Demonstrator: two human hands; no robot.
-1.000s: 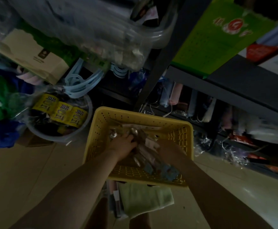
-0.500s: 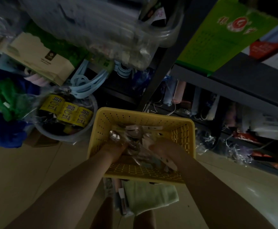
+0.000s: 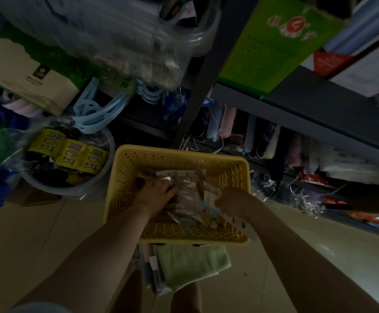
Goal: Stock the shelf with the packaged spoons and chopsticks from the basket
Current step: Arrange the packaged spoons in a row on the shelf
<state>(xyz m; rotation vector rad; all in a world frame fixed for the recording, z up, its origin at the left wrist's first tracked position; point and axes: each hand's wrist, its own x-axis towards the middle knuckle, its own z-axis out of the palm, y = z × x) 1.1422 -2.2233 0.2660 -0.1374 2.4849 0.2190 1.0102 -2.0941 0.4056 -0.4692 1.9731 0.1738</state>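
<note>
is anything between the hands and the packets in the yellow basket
Nothing visible. The left hand rests on the packets inside the yellow basket, and the right hand pinches one packet's edge.

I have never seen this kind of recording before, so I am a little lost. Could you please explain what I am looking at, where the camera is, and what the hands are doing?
There is no machine here. A person wears one camera on the head, and it looks down at their own bare arms. A yellow basket stands on the floor before dark shelves. It holds clear packets; the picture is too dim to tell spoons from chopsticks. The left hand reaches down among them; its fingers are hidden. The right hand pinches a packet at the basket's right side. A green cloth lies below the basket, and a round tub stands to its left.
</note>
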